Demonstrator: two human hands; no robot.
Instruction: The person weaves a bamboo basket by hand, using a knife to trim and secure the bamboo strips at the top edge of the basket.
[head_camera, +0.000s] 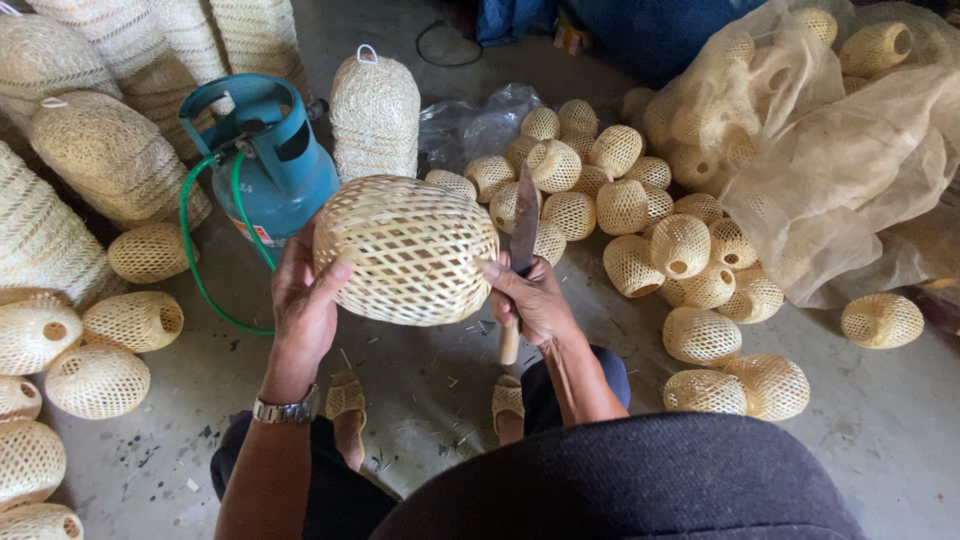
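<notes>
Head view: woven bamboo lampshade (408, 250), round w/ open lattice weave, is held up in front of the person, above the concrete floor (880, 430) and between both hands. Left hand (305, 300) cups the shade's left side, thumb pressed on the weave, fingers wrapped behind; a metal wristwatch (287, 409) sits on that wrist. Right hand (535, 300) is clenched round a knife (520, 250) w/ wooden handle pointing down and blade pointing up, blade just beside the shade's right edge; fingertips also touch the shade. Cannot tell if the blade itself touches the weave.

Below the shade, two sandalled feet (348, 415) rest on the floor among small bamboo shavings. Dark trousers and a dark top fill the bottom of the frame.

Behind the shade, on the left, stands a teal gas cylinder (280, 160) w/ a green hose (195, 270) looping down to the floor. Next to it is a tall domed woven shade (375, 115) w/ a wire loop on top. Larger woven shades (110, 150) stack along the left edge, smaller round ones (95, 380) lie below them.

To the right, a heap of small woven balls (620, 205) lies on the floor, more of them packed in a clear plastic bag (850, 170) at upper right. One ball (882, 320) lies apart near the right edge.
</notes>
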